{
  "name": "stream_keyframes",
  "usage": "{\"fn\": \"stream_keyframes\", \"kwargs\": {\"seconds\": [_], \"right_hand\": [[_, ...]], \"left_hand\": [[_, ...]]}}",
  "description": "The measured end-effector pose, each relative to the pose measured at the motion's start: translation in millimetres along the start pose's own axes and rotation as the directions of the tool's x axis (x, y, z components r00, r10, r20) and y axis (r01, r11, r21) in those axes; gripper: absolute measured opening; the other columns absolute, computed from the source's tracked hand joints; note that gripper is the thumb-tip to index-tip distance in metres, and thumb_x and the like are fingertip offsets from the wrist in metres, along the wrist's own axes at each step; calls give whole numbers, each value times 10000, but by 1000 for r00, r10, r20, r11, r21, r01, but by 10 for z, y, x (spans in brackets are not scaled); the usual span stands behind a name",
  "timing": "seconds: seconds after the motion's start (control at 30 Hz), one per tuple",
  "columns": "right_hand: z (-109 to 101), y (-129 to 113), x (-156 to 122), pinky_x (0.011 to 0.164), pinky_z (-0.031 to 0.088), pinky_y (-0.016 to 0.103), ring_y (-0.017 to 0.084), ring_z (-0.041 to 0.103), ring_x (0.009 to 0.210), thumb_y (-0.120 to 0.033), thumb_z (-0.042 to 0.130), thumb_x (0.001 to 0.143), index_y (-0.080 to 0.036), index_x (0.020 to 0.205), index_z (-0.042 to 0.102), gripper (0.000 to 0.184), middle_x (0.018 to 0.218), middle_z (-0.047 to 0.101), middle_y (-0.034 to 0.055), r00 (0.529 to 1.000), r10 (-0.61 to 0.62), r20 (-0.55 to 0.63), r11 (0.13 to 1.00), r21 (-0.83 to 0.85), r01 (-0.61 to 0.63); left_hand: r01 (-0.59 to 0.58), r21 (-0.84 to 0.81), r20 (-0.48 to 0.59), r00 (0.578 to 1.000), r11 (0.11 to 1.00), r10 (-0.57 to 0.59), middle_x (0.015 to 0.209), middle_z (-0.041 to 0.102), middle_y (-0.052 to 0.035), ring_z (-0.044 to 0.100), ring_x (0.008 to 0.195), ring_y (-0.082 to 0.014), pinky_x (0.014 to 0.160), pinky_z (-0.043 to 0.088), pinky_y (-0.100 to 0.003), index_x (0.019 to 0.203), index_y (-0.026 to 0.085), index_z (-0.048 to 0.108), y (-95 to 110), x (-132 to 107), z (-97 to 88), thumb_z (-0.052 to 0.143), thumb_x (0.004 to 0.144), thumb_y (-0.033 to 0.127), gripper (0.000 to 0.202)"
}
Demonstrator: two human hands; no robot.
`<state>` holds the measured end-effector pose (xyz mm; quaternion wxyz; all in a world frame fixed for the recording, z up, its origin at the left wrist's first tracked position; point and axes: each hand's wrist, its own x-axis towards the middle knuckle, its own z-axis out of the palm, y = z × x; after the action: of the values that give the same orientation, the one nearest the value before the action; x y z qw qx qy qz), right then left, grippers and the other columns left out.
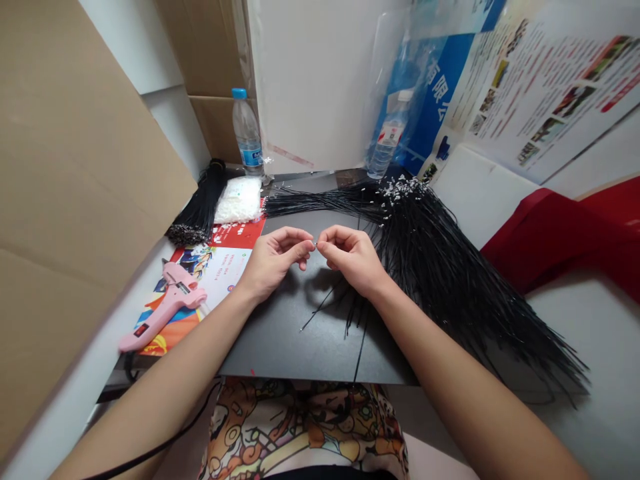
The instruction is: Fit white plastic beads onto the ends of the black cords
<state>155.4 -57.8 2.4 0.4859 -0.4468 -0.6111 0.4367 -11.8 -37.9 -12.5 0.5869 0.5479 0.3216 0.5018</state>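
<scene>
My left hand and my right hand meet above the middle of the dark table, thumb and forefinger pinched on each. A tiny piece shows between the fingertips, too small to name. What my left hand holds is hidden by its fingers. My right hand appears closed on the end of a thin black cord; below it, several loose black cords run toward the front edge. A large heap of black cords with small white tips lies right beside my right hand.
A pink glue gun rests on printed sheets at the left. Behind it are a bag of white pieces and a black cord bundle. Two bottles, one blue-capped and one white-capped, stand at the back. Cardboard rises at left.
</scene>
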Motion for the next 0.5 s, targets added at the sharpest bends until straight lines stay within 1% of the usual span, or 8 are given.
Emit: {"fn": "stream_keyframes", "kwargs": {"seconds": [0.1,0.23,0.37,0.5], "right_hand": [[-2,-23,-1,474,335,212,59,382,483,-464,719,714,-185,747,574,316,568,455,-65,998,32,53,995,94,-37],[0,-44,-12,463,344,204,56,387,481,-471,735,708,-185,736,568,332,570,456,-67,996,34,88,987,151,-47],[-4,-60,-19,460,345,201,53,395,486,-488,747,709,-181,731,568,356,593,469,-59,991,26,135,986,161,-48],[-7,-60,-18,451,337,193,47,389,482,-492,752,707,-179,730,570,363,599,475,-60,990,40,135,986,155,-61]], "left_hand": [[11,-72,5,1000,997,-11,686,691,-7,593,573,-95,549,498,-229,798,150,741,5,3,-2,903,645,402,336],[65,-127,-9,998,990,-67,678,704,-15,612,597,-111,560,531,-243,760,153,760,33,5,17,940,569,419,374],[88,-156,-9,996,984,-91,656,705,-16,604,583,-108,550,539,-245,736,155,770,58,3,30,957,532,409,376],[86,-153,7,996,985,-86,659,714,-21,609,567,-104,543,535,-236,734,158,779,57,3,16,956,542,404,358]]}}
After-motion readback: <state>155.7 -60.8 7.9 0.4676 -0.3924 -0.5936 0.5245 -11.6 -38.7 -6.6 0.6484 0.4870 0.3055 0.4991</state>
